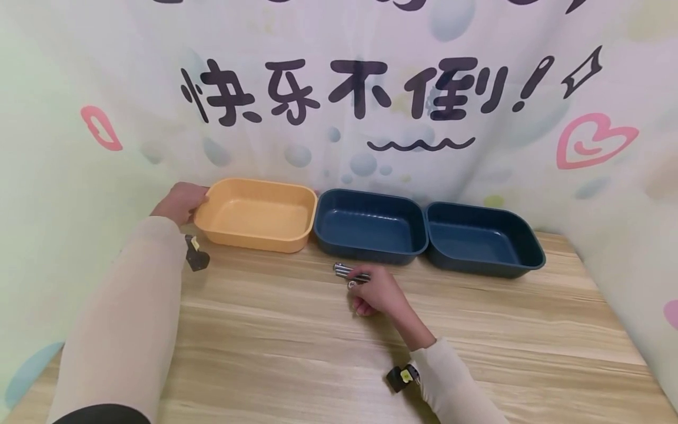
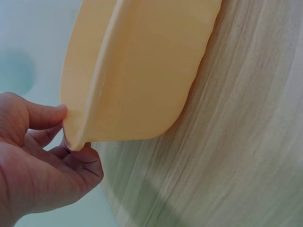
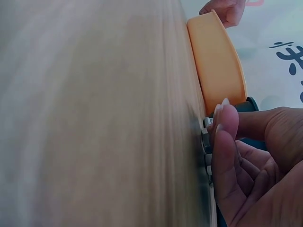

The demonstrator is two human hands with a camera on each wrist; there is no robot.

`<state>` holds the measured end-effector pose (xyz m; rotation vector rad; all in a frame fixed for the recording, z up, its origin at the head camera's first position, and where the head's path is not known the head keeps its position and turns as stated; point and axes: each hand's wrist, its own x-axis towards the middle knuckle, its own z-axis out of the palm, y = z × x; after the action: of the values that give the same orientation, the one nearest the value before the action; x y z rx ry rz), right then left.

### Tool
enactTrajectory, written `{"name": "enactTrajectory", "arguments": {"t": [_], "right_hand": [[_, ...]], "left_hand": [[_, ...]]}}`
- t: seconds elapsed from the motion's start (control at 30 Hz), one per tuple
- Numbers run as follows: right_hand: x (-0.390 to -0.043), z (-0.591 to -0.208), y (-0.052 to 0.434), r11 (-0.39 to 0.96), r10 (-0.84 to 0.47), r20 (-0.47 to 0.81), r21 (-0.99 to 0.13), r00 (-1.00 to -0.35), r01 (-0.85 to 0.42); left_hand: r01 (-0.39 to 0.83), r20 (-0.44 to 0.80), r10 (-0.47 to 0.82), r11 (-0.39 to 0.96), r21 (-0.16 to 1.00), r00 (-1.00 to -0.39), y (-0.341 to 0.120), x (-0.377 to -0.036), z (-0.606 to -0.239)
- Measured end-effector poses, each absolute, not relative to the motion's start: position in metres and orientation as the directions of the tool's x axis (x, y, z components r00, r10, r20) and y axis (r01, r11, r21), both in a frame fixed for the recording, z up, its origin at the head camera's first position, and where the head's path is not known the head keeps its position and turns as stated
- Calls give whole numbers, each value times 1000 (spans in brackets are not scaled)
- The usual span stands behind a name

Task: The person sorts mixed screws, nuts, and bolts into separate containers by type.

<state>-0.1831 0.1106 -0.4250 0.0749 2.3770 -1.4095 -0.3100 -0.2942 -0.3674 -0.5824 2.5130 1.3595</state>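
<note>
At the back left, my left hand (image 1: 182, 202) pinches the left rim of an orange plastic bin (image 1: 254, 241). In the left wrist view the thumb (image 2: 47, 115) lies over the rim and curled fingers are beneath it. Mid-table, my right hand (image 1: 377, 290) is down at several metal bolts (image 1: 341, 270) lying close together in front of the middle bin. Its thumb and forefinger pinch at one bolt (image 1: 352, 285). Hex-shaped bolt heads (image 3: 205, 141) show beside the fingertips in the right wrist view; the fingers partly hide the bolts.
Two dark blue bins, a middle one (image 1: 371, 256) and a right one (image 1: 482, 268), stand in a row with the orange bin along the back of the wooden table (image 1: 275, 353). Behind them hangs a printed cloth (image 1: 328, 159). Black straps with cameras (image 1: 402, 377) sit at the wrists.
</note>
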Motion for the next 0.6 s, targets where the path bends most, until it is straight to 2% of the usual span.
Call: {"name": "enactTrajectory", "arguments": {"t": [0.3, 0.6], "right_hand": [[-180, -427, 112, 500, -138, -325, -838, -936, 217], [-183, -428, 113, 576, -150, -317, -798, -937, 177]], "left_hand": [[-459, -387, -246, 492, 740, -889, -294, -311, -368], [-443, -372, -240, 502, 743, -897, -295, -311, -369]]}}
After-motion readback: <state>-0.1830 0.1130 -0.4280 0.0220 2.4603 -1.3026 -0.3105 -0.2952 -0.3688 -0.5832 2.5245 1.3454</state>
